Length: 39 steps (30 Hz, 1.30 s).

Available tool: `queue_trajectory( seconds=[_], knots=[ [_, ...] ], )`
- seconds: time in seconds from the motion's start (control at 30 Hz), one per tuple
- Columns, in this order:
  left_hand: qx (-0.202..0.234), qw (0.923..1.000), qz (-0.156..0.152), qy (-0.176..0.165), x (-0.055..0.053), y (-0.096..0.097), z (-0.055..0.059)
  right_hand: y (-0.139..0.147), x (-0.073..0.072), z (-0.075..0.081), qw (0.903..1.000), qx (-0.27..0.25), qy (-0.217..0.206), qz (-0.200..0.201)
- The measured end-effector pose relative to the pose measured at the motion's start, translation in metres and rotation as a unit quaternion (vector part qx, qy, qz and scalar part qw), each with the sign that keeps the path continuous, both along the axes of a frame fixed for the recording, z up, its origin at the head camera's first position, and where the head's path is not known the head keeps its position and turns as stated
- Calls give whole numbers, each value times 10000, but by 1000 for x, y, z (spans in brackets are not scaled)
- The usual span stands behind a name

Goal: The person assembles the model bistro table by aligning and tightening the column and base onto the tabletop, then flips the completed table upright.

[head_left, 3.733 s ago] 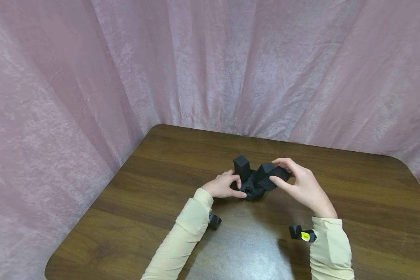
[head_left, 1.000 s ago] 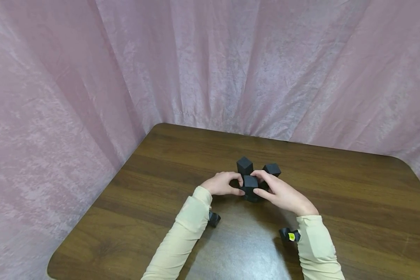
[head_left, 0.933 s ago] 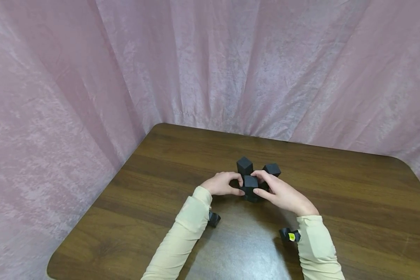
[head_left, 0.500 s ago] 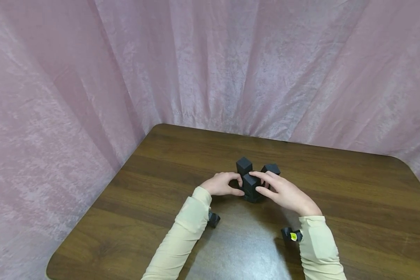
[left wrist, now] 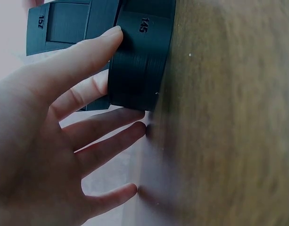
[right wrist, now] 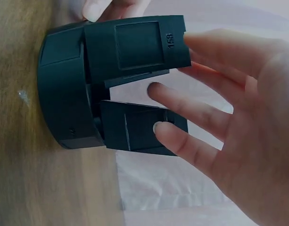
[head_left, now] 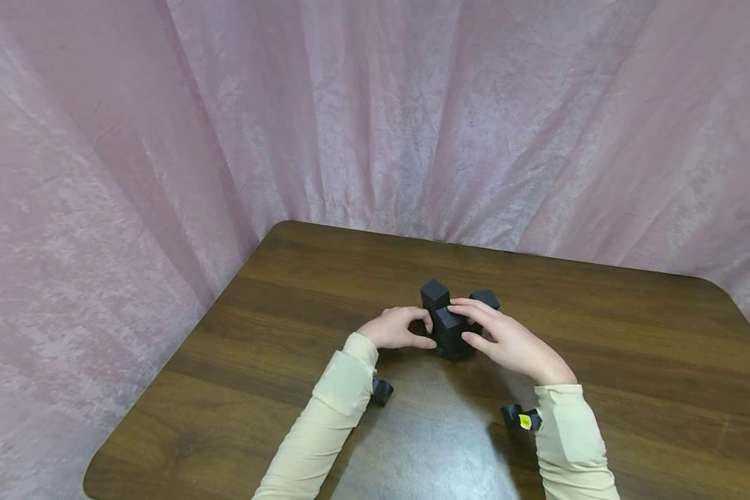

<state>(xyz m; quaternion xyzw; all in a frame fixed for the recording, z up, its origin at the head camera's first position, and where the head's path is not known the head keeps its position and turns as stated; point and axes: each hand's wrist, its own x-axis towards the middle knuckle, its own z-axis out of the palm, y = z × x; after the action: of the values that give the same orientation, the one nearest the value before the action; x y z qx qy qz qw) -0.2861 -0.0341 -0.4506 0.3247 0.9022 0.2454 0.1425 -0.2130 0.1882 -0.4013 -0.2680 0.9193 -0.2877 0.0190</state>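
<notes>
A black round base sits on the table, marked 145 on its side in the left wrist view. Three black blocks stand upright on it: one at the front, one at the back left, one at the right, partly hidden by fingers. My left hand holds the base's left side between thumb and forefinger, its other fingers spread. With thumb and forefinger, my right hand pinches the top of the front block; in the right wrist view that block reads 158, and another fingertip overlaps the right block.
The wooden table has rounded corners, with a pink curtain behind it and at the left. Small black cameras, one on the left wrist and one on the right wrist, hang close over the tabletop.
Earlier my right hand held a tilted block off to the right, leaving a round socket bare; that block now stands at the base's front. Over the last second it has turned slightly.
</notes>
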Motion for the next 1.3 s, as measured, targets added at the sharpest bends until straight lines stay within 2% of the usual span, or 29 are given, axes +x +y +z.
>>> queue_trajectory(
  seconds=[0.2, 0.27, 0.47, 0.63, 0.73, 0.9, 0.97, 1.2, 1.3],
  knots=[
    [-28, 10000, 6, 10, 0, -1, -1, 4, 0, 3, 9988, 176, 366, -269],
    [-34, 10000, 5, -17, -1, -1, 0, 7, 1, 4, 9985, 229, 291, -404],
    [9, 9999, 30, -137, 0, -1, 1, 8, 1, 4, 9983, 386, -97, -417],
    [-1, 9999, 26, -168, 1, -1, 2, 7, 3, 7, 9972, 547, -71, -502],
    [-22, 9999, 26, -145, 1, 0, 1, 9, 4, 9, 9972, 491, 89, -551],
    [-8, 9999, 37, -106, 1, 0, 1, 13, 4, 9, 9982, 282, 311, -426],
    [3, 9999, 40, -117, 1, 0, 1, 13, 4, 9, 9989, 233, 245, -313],
    [46, 9997, 55, -236, 2, -1, 2, 11, 3, 10, 9991, 15, -417, 96],
    [33, 9997, 74, -246, 2, 0, 3, 10, 3, 9, 9992, 11, -340, 218]
  ],
)
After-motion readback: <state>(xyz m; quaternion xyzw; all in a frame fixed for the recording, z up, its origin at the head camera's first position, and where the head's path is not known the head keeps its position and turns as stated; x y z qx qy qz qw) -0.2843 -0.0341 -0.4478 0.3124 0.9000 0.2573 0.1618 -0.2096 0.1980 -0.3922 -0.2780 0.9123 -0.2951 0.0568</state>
